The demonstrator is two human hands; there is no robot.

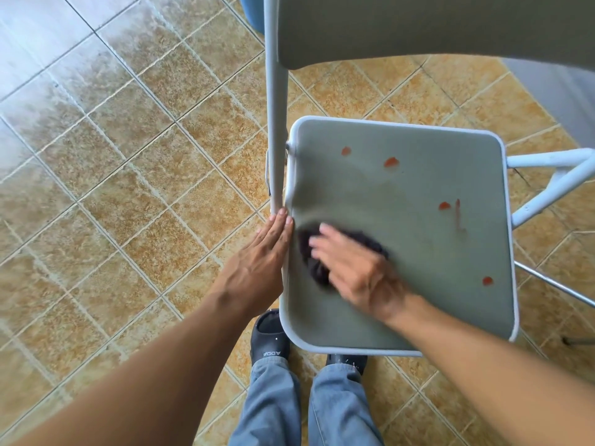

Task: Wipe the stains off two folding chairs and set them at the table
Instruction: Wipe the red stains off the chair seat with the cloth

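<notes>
A grey folding chair stands open in front of me, its seat (402, 246) marked by several red stains (391, 162), with the backrest (418, 24) above. My right hand (351, 268), blurred by motion, presses a dark cloth (314, 252) onto the seat's left part, fingers spread over the cloth. Flat against the seat's left edge lies my left hand (257, 262), fingers straight, fingertips touching the chair's frame tube (277, 140).
Tan floor tiles (128, 188) surround the chair. My feet in dark shoes (269, 336) stand just below the seat's front edge. The chair's white legs (553, 175) stick out at the right. Something blue (251, 11) sits at the top behind the frame.
</notes>
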